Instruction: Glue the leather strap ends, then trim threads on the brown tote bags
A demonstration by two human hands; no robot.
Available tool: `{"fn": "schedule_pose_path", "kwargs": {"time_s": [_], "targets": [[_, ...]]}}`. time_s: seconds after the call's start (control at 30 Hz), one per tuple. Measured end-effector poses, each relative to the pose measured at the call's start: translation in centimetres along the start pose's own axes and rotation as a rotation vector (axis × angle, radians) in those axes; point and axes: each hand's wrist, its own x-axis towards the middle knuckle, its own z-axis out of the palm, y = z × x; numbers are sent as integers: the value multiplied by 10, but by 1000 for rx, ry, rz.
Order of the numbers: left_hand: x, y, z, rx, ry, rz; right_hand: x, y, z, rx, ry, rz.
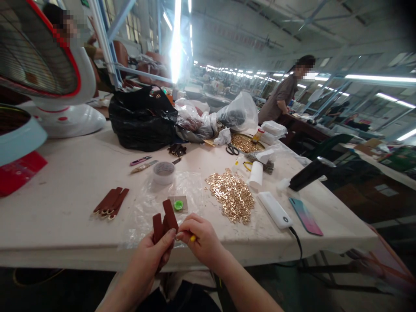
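My left hand [156, 253] is closed on several brown strips [169, 215] that fan upward above the table's front edge. Right beside it, my right hand [199, 237] has its fingers pinched near the lower end of the strips, with a small yellow thing [193, 238] showing between the fingers. A ring seems to be at the fingertips, too small to make out clearly. To the left lies a bundle of brown strips with gold rings [112, 201]. A heap of gold rings [231, 197] spreads over the table right of centre. A green cap [178, 205] sits just beyond my hands.
On the table [74, 173] stand a tape roll [164, 174], a fan [69, 108], a black bag [141, 119] and a black bottle [308, 174]. A white power bank [274, 210] and a phone [305, 216] lie at the right. Two people are beyond the table.
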Motion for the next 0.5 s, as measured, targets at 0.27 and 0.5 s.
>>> {"fn": "schedule_pose_path", "kwargs": {"time_s": [0.27, 0.5], "targets": [[6, -1, -11, 500, -104, 448, -6, 3, 2, 356, -54, 488], [5, -3, -9, 610, -135, 432, -8, 7, 11, 475, -16, 491]]}}
